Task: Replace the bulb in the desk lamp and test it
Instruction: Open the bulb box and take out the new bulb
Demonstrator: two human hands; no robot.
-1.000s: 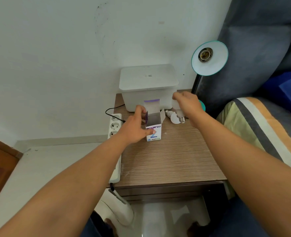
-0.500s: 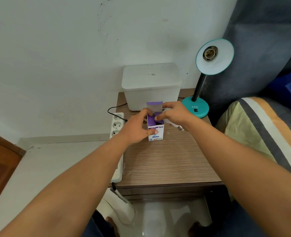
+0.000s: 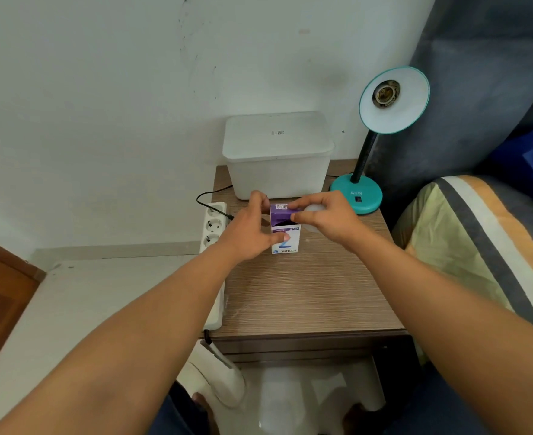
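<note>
A small white and purple bulb box (image 3: 286, 243) stands upright on the wooden nightstand (image 3: 306, 296). My left hand (image 3: 249, 233) grips its left side, thumb on the front. My right hand (image 3: 328, 219) pinches the box's purple top flap (image 3: 279, 211) between thumb and forefinger. A white bulb (image 3: 314, 209) shows partly behind my right fingers; I cannot tell whether it is held or lies on the table. The teal desk lamp (image 3: 357, 196) stands at the back right, its shade (image 3: 397, 117) tilted towards me with an empty socket (image 3: 386, 93).
A white lidded plastic tub (image 3: 277, 155) sits against the wall behind the box. A white power strip (image 3: 212, 227) with a black cable runs along the nightstand's left edge. A striped pillow (image 3: 478, 233) and grey upholstery are on the right.
My right hand moved left from beside the lamp base to the box and took hold of its top flap. The left hand stayed on the box. The view shifted slightly.
</note>
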